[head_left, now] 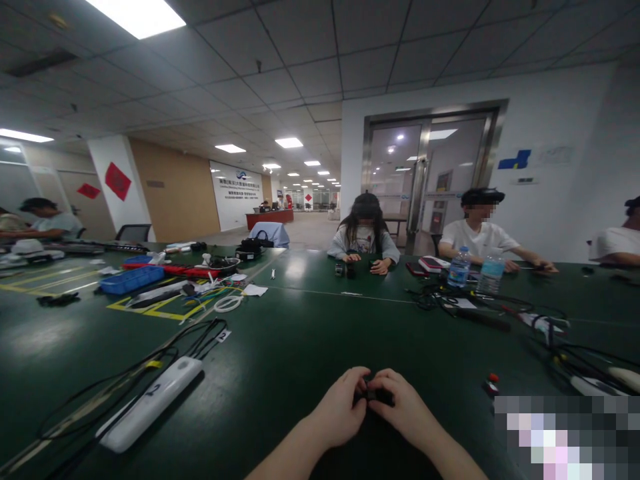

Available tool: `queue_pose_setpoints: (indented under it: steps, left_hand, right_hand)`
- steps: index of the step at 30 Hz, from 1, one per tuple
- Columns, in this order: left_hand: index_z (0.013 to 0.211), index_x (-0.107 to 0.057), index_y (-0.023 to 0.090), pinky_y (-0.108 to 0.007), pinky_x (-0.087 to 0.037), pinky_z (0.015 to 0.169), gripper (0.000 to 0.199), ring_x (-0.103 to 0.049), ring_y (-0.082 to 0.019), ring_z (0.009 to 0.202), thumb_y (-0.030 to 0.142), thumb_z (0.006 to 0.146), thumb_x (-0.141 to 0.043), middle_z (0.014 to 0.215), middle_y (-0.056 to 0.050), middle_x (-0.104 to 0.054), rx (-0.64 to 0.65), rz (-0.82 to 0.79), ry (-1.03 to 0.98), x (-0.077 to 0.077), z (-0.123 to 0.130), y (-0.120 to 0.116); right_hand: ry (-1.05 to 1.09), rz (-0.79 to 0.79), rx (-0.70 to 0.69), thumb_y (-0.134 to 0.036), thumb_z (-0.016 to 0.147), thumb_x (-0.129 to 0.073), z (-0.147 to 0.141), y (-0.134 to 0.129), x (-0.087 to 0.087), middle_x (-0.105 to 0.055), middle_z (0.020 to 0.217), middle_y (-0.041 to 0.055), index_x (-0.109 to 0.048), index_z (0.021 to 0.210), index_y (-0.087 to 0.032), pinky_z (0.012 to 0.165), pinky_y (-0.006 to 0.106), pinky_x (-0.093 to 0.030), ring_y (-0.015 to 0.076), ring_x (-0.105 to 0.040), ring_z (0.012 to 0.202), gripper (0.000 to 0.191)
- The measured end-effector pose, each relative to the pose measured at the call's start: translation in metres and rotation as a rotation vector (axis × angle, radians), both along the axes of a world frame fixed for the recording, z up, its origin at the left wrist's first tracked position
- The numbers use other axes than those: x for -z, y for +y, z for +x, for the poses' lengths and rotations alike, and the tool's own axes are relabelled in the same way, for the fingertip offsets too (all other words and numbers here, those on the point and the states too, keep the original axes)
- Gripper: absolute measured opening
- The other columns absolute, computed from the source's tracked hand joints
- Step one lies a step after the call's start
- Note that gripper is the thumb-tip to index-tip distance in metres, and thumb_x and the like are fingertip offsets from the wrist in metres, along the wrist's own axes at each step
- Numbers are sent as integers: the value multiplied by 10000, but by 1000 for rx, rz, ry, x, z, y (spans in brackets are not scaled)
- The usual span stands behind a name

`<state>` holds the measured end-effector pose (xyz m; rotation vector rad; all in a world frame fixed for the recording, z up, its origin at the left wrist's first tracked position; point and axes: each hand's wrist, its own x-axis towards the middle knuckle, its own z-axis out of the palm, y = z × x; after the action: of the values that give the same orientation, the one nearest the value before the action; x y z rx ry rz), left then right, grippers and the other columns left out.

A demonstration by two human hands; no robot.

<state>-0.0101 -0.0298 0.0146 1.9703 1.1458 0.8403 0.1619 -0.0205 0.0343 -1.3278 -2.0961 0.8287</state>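
Both hands meet over the near part of the green table, fingers curled around one small black object (371, 395). My left hand (345, 403) grips it from the left, and my right hand (400, 403) closes on it from the right. Most of the object is hidden by the fingers, so its kind cannot be made out. Off to the right lies a small thing with a red-orange top (493, 380), apart from my right hand.
A white power strip (155, 403) with black cables lies left. Farther back are a blue tray (131, 280) and loose wires. Two water bottles (459, 268) stand right amid cables. Across the green table (300, 333), a person (367, 233) sits with hands near small dark objects; others sit alongside.
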Motion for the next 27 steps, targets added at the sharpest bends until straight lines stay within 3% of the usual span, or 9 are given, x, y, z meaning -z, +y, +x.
queue_pose_setpoints:
  steps: [10,14,18,21,24,27]
  left_hand:
    - [1182,-391,242,-284,-401,780,384,-493,-126,877,190,801,-396,1005,-30,-524,-25,-68,-30,1,2,4]
    - [1175,-392,267,-279,-406,773,389,-495,-125,882,162,799,-389,1003,-17,-520,-31,-83,-16,3,2,6]
    - [1199,-373,268,-286,-412,770,404,-493,-135,898,175,806,-382,1034,-26,-508,-20,-117,-5,0,1,3]
    - [1198,-380,246,-289,-408,789,403,-486,-133,902,162,804,-376,1038,-31,-502,-20,-95,6,-1,2,2]
    - [1179,-402,240,-287,-405,800,393,-488,-126,892,145,798,-381,1020,-27,-510,-20,-65,-3,1,2,2]
    - [1167,-414,258,-286,-414,786,392,-495,-126,885,140,794,-391,1015,-21,-514,-17,-73,-22,2,2,3]
  right_hand:
    - [-12,2,10,-305,698,-553,-2,-1,0,-542,999,25,-626,835,-244,829,323,-384,206,-486,976,167]
    - [83,-22,45,-316,726,-517,0,1,2,-577,942,24,-608,841,-240,799,316,-397,198,-516,924,166]
    - [354,-166,153,-372,734,-506,7,10,10,-613,894,26,-588,900,-233,731,316,-421,201,-549,857,231]
    - [661,-266,362,-408,708,-543,12,17,16,-623,902,33,-569,920,-232,659,307,-436,200,-554,820,277]
    - [980,-381,517,-387,690,-582,17,22,21,-627,879,28,-563,889,-234,602,274,-445,171,-561,763,252]
    - [1163,-459,579,-351,686,-602,21,25,24,-631,841,9,-569,846,-240,569,250,-451,145,-568,712,196]
